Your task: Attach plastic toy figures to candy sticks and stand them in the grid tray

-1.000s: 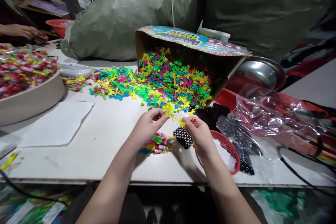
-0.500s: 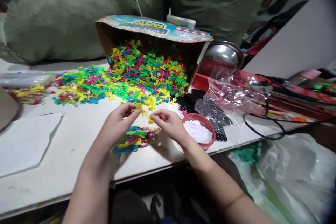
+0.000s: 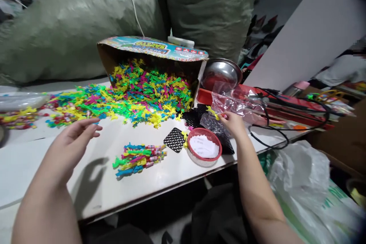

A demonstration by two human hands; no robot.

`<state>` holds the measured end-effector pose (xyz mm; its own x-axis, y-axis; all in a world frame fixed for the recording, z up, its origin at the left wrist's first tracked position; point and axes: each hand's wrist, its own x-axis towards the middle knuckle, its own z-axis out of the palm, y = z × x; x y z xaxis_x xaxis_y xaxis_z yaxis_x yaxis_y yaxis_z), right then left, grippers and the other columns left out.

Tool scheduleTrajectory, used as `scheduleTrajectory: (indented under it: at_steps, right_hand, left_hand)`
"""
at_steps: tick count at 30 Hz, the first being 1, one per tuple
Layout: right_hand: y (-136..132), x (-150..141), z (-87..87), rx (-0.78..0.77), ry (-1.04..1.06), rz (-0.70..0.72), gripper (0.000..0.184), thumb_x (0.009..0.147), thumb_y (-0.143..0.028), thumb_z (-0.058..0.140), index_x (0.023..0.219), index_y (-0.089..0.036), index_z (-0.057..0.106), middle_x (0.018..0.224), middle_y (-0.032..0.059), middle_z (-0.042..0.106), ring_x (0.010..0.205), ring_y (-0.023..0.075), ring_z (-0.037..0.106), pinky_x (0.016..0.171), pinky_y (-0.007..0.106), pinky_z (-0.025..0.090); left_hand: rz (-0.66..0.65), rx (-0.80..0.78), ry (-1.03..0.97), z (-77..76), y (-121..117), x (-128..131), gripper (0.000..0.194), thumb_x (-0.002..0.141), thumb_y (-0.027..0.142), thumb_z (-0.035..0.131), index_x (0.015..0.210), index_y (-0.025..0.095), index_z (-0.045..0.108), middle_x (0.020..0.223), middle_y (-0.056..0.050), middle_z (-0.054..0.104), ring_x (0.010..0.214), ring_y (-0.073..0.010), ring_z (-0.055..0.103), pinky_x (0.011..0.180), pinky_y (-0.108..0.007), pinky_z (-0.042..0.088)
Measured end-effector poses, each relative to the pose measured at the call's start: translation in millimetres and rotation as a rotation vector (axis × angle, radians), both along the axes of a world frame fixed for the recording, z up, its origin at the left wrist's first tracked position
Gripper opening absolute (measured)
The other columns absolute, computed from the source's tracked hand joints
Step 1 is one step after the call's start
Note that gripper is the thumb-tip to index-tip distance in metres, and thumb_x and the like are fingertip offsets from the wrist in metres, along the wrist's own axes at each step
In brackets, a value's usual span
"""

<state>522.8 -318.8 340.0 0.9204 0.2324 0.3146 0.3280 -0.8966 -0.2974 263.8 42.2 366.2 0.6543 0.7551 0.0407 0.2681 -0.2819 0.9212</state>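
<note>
My right hand point(image 3: 233, 124) pinches a small yellow plastic toy figure point(image 3: 213, 113) above the clear plastic and black mesh at the right; a bit of red shows at its fingertips. My left hand point(image 3: 78, 137) hovers over the white table with curled fingers apart, near the loose pile of coloured figures point(image 3: 94, 99). Between the hands lies a neat bundle of figures joined to small candy-like tubes point(image 3: 140, 159). A black mesh square point(image 3: 174, 140) rests beside a red basket point(image 3: 219, 151) holding white paper slips point(image 3: 204, 146). Yellow figures point(image 3: 185, 139) lie between them.
A tipped cardboard box point(image 3: 151, 47) spills figures onto the table. Behind stand large green sacks point(image 3: 71, 26). At the right are a metal bowl point(image 3: 221, 72), crumpled clear plastic point(image 3: 228, 99) and a black cable point(image 3: 268, 145). Plastic bags point(image 3: 300, 171) sit below the table edge.
My hands have moved apart, the left one to the left and the right one to the right with a yellow figure. The bundle and black mesh square are now uncovered. The view has shifted.
</note>
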Motion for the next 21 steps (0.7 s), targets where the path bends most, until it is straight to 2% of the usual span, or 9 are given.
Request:
scheduleTrajectory:
  at_steps: [5, 7, 9, 13, 16, 18, 21]
  right_hand:
    - [-35.3, 17.8, -19.0, -0.235, 0.072, -0.085, 0.03, 0.073, -0.039, 0.055, 0.091, -0.018, 0.068, 0.08, 0.0094, 0.069, 0.076, 0.0241, 0.061, 0.064, 0.03, 0.038]
    - [-41.0, 21.1, -23.4, -0.21, 0.116, -0.051, 0.034, 0.069, -0.042, 0.058, 0.091, -0.018, 0.067, 0.079, 0.0092, 0.068, 0.074, 0.0249, 0.061, 0.062, 0.031, 0.039]
    - [-41.9, 20.5, -22.7, -0.117, 0.137, -0.005, 0.036, 0.069, -0.045, 0.057, 0.091, -0.019, 0.067, 0.075, 0.008, 0.068, 0.07, 0.0241, 0.061, 0.058, 0.03, 0.04]
    - [-32.7, 8.1, -10.2, -0.005, 0.148, 0.015, 0.03, 0.069, -0.045, 0.056, 0.087, -0.021, 0.066, 0.071, 0.006, 0.066, 0.064, 0.0226, 0.06, 0.055, 0.031, 0.039]
    - [-21.3, -2.6, -3.3, 0.025, 0.188, 0.073, 0.025, 0.071, -0.04, 0.057, 0.086, -0.022, 0.066, 0.08, 0.0097, 0.068, 0.069, 0.0223, 0.06, 0.058, 0.031, 0.039]
    - [-12.8, -7.1, -4.1, 0.035, 0.201, 0.137, 0.024, 0.073, -0.039, 0.056, 0.087, -0.022, 0.065, 0.083, 0.0112, 0.068, 0.071, 0.022, 0.06, 0.06, 0.032, 0.039]
    - [3.7, -12.6, -11.8, 0.035, 0.189, 0.225, 0.023, 0.074, -0.033, 0.054, 0.09, -0.022, 0.065, 0.082, 0.0077, 0.068, 0.072, 0.0224, 0.061, 0.063, 0.032, 0.041]
  left_hand:
    - [-0.02, 0.065, 0.024, -18.8, 20.1, 2.0, 0.028, 0.075, 0.046, 0.052, 0.095, 0.026, 0.055, 0.088, 0.002, 0.059, 0.085, -0.0186, 0.055, 0.076, -0.031, 0.043]
    - [-0.023, 0.114, 0.054, -29.5, 28.2, 6.3, 0.031, 0.076, 0.045, 0.05, 0.096, 0.022, 0.055, 0.088, -0.001, 0.059, 0.083, -0.0192, 0.055, 0.073, -0.031, 0.043]
    - [-0.029, 0.177, 0.096, -40.1, 32.7, 12.4, 0.034, 0.075, 0.045, 0.049, 0.096, 0.019, 0.056, 0.087, -0.003, 0.06, 0.08, -0.0191, 0.055, 0.071, -0.031, 0.043]
    - [-0.134, 0.269, 0.159, -58.6, 28.9, 28.9, 0.036, 0.076, 0.044, 0.046, 0.097, 0.017, 0.056, 0.089, -0.006, 0.061, 0.078, -0.0179, 0.056, 0.07, -0.03, 0.044]
    - [-0.238, 0.355, 0.172, -70.9, 22.0, 42.4, 0.034, 0.079, 0.041, 0.044, 0.097, 0.016, 0.058, 0.099, -0.009, 0.061, 0.092, -0.0209, 0.055, 0.083, -0.035, 0.041]
    - [-0.257, 0.445, 0.203, -77.5, 17.9, 50.0, 0.034, 0.08, 0.041, 0.042, 0.096, 0.017, 0.06, 0.105, -0.01, 0.06, 0.102, -0.0236, 0.05, 0.092, -0.039, 0.035]
    - [-0.276, 0.562, 0.277, -80.7, 9.5, 57.6, 0.034, 0.081, 0.04, 0.041, 0.101, 0.02, 0.059, 0.11, -0.009, 0.059, 0.11, -0.0251, 0.044, 0.096, -0.043, 0.029]
